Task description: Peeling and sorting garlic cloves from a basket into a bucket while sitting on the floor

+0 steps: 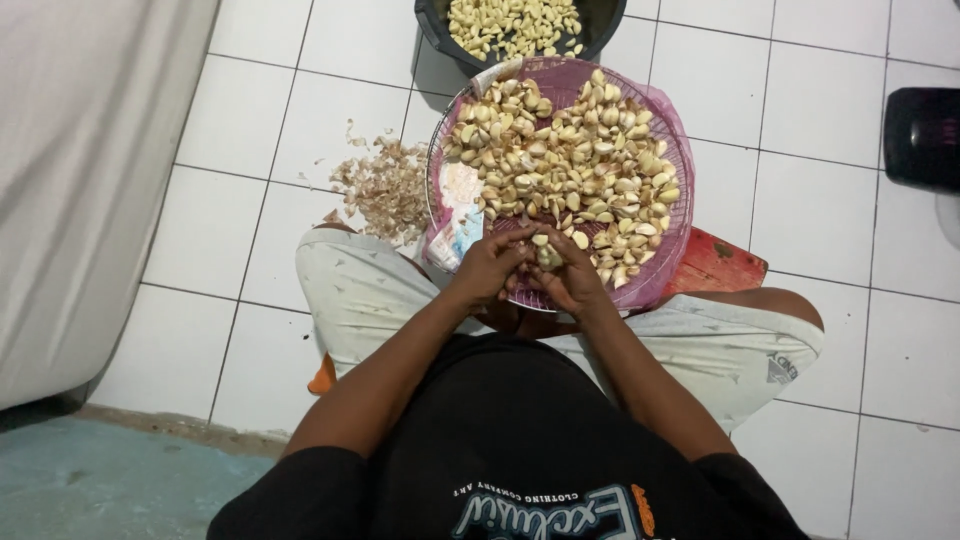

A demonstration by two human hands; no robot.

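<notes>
My left hand (492, 266) and my right hand (572, 277) meet over the near rim of a pink mesh basket (676, 235). Together they grip a garlic clove (546, 255) between the fingertips. The basket is piled with unpeeled garlic cloves (570, 160) and rests by my knees. A black bowl (436, 28) of peeled garlic (515, 25) stands just beyond the basket. A heap of papery garlic skins (385, 188) lies on the white tiles to the left of the basket.
I sit on a white tiled floor (250, 120) with my knees spread. A red board (715, 265) shows under the basket on the right. A white mattress (80, 170) runs along the left. A black object (922, 135) sits at the right edge.
</notes>
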